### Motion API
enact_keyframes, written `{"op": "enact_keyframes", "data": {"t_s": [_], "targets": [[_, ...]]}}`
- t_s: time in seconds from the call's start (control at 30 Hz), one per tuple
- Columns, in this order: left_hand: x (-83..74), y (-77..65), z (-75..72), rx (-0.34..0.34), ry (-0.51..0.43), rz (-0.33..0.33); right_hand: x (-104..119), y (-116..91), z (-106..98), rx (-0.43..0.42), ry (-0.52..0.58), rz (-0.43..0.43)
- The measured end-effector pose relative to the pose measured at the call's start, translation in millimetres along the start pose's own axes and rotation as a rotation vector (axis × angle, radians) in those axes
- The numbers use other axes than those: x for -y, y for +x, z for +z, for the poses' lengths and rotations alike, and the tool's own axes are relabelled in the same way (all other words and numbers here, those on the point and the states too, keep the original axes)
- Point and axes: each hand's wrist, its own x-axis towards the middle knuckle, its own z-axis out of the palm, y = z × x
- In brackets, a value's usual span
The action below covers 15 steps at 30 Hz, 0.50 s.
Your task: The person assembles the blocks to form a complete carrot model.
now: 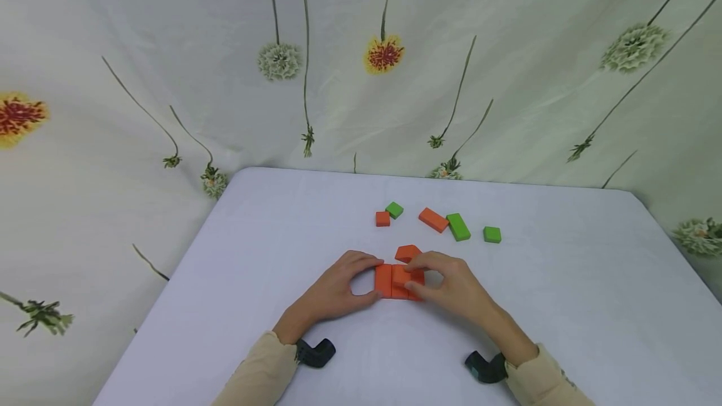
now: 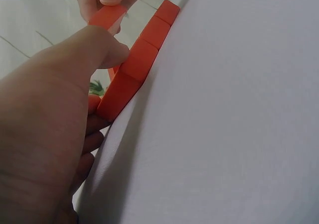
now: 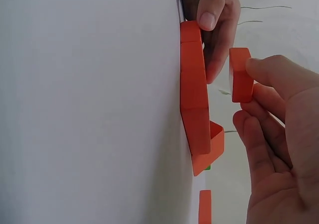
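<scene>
A short row of orange blocks (image 1: 383,281) lies side by side on the white table. My left hand (image 1: 343,286) grips the row's left end, thumb at the near edge and index finger at the far edge. Over the row, my right hand (image 1: 453,286) pinches a small orange block (image 3: 241,75) between thumb and fingers. In the right wrist view, a gap shows between this block and the row. Just behind the row lies another orange block (image 1: 407,253) with slanted sides, partly covered by the right hand.
Farther back on the table (image 1: 282,224) lie a small orange block (image 1: 383,219), a green block (image 1: 395,210) next to it, a longer orange block (image 1: 434,220), a longer green block (image 1: 459,227) and a small green block (image 1: 492,235). Behind hangs a flowered cloth (image 1: 350,99).
</scene>
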Motion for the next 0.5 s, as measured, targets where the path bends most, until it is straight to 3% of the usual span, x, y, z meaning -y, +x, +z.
{"op": "enact_keyframes", "data": {"t_s": [0.17,0.5], "targets": [[0.4,0.9,0.5,-0.001,0.003,0.007,0.0,-3.4,1.5,0.061,0.029,0.006],[2.3,0.7,1.9,-0.005,0.012,0.012,-0.4,-7.4,4.8,0.152,0.101,-0.065]]}}
